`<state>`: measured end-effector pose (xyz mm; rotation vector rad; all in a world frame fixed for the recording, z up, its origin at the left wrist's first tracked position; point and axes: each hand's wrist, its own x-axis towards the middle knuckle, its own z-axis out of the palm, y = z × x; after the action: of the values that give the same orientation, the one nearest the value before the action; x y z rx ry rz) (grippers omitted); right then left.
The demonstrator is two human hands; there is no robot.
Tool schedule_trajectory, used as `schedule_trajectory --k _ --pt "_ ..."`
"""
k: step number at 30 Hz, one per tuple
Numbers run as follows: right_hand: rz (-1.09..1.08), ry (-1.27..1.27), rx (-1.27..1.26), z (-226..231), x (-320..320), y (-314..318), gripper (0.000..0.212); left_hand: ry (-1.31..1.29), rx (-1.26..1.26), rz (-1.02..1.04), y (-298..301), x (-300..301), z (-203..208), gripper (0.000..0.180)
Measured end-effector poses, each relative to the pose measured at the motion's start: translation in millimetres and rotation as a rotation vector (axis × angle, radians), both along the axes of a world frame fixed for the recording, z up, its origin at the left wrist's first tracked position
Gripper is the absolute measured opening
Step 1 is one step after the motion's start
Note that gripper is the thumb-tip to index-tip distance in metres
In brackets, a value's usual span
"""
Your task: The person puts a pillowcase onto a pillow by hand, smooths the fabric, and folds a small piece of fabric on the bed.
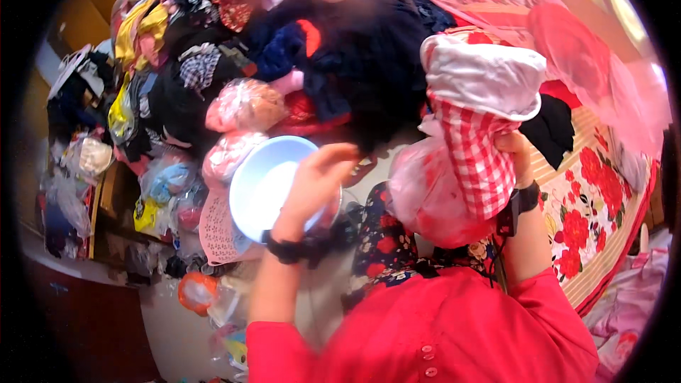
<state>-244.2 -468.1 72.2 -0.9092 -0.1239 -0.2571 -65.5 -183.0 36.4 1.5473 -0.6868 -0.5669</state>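
Note:
My right hand point(520, 152) grips a red-and-white checked cloth piece point(477, 149) with a white, puffy, rimmed top, perhaps a lined cap or pouch. A translucent pink plastic bag point(433, 195) with reddish contents hangs beside and below it, above my lap; whether the same hand holds it, I cannot tell. My left hand point(319, 181) is raised in front of a pale blue-white basin point(259, 195), fingers stretched out and slightly blurred, nothing visible in them. It looks apart from the basin, though the overlap hides part of the rim.
Dark clothes point(369, 57) lie heaped ahead. Pink plastic-wrapped bundles point(245, 105) sit beside the basin, near a pink perforated plastic piece point(216, 230). Bagged items crowd the left, with an orange round item point(197, 293) on the floor. A floral-patterned mat point(578, 220) spreads to my right.

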Motion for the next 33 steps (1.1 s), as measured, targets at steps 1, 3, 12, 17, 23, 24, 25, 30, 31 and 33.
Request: schedule_trajectory --k 1,3,12,17,23,24,25,30,31,33 --pt "-0.027 -0.093 -0.024 0.2 -4.7 4.7 0.068 -0.074 -0.095 -0.103 -26.8 -24.5 13.2 0.037" --pt "-0.098 -0.066 -0.201 4.9 -26.6 4.0 0.067 -0.518 -0.216 -0.101 -72.3 -67.8 31.9 0.047" --pt "-0.520 0.318 -0.386 -49.2 -117.2 -63.7 0.043 -0.004 -0.085 -0.297 -112.9 -97.4 -34.7 0.013" --pt "-1.078 0.364 0.096 -123.1 -184.1 -162.7 0.040 -0.014 -0.068 -0.313 -114.5 -105.7 -32.7 0.013" --pt "-1.138 0.691 -0.685 -147.1 -184.2 -128.5 0.033 0.064 -0.084 -0.259 -117.0 -113.8 -35.2 0.014" --pt "-0.987 0.633 -0.660 -120.9 -161.8 -92.9 0.028 0.094 -0.099 -0.238 -114.4 -114.0 -37.7 0.015" --pt "-0.842 0.576 -0.633 -87.3 -138.8 -54.0 0.022 0.100 -0.090 -0.232 -112.5 -113.8 -38.4 0.015" --pt "-0.721 0.100 -1.121 -51.9 -83.4 18.8 0.017 0.037 -0.060 -0.232 -123.2 -114.1 -41.5 0.015" --pt "-0.697 0.110 -1.160 -57.6 -78.8 15.0 0.015 0.037 -0.058 -0.235 -125.4 -115.4 -40.6 0.015" --pt "-0.657 0.111 -1.199 -58.1 -74.0 14.5 0.013 0.006 -0.099 -0.234 -125.6 -118.9 -36.8 0.016"
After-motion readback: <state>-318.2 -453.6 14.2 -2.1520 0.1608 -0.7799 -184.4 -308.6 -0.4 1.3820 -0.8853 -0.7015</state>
